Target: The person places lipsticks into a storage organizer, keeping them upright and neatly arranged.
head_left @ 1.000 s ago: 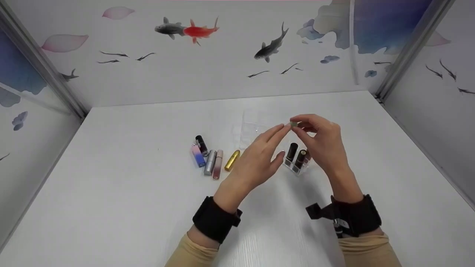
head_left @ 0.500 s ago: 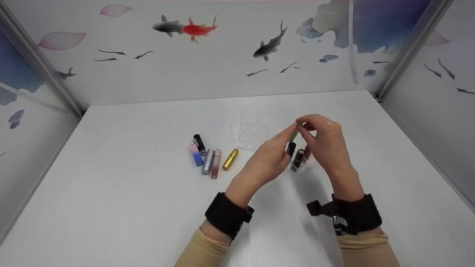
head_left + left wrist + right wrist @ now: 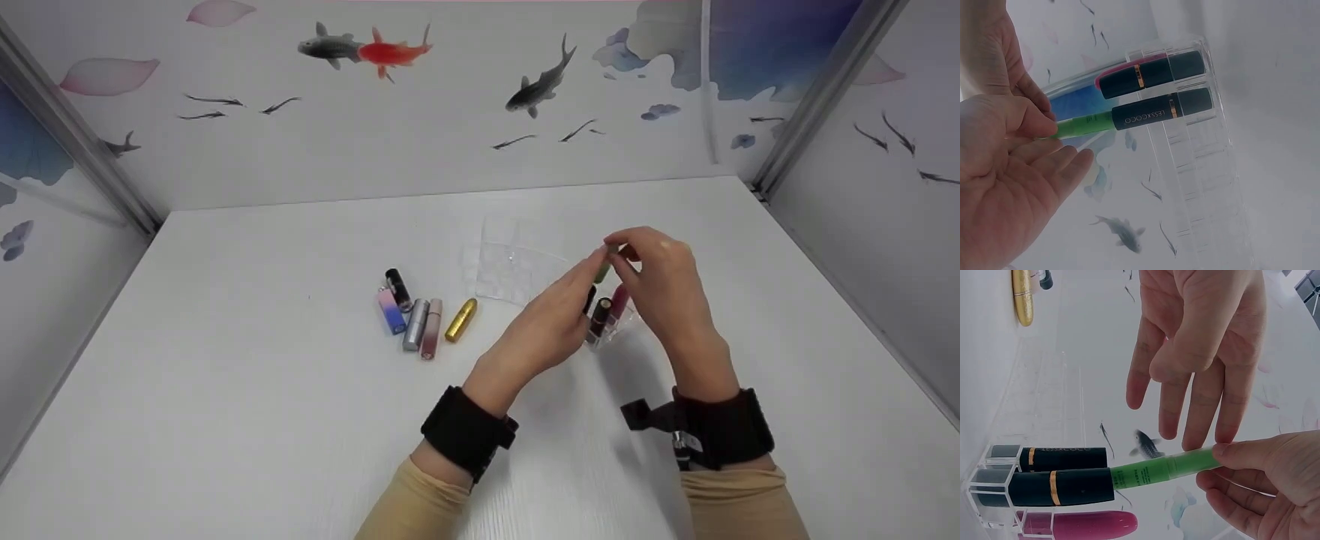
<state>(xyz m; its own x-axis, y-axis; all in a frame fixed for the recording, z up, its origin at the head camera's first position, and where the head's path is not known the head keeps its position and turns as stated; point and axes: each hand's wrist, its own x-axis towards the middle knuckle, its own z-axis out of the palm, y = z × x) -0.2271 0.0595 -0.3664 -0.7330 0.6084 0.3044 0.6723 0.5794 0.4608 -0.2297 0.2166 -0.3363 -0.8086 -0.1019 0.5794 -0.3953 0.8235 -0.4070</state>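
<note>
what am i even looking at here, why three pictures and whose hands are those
No machine here: a person works with bare hands and wears three cameras. One picture comes from the head, looking down; the other two come from cameras strapped to each wrist. On the white table lie several loose lipsticks beside a clear organizer that already holds a few tubes. The right hand pinches a green tube at its top, over the organizer. The left hand touches it with straight fingers and has no grip on it.
</note>
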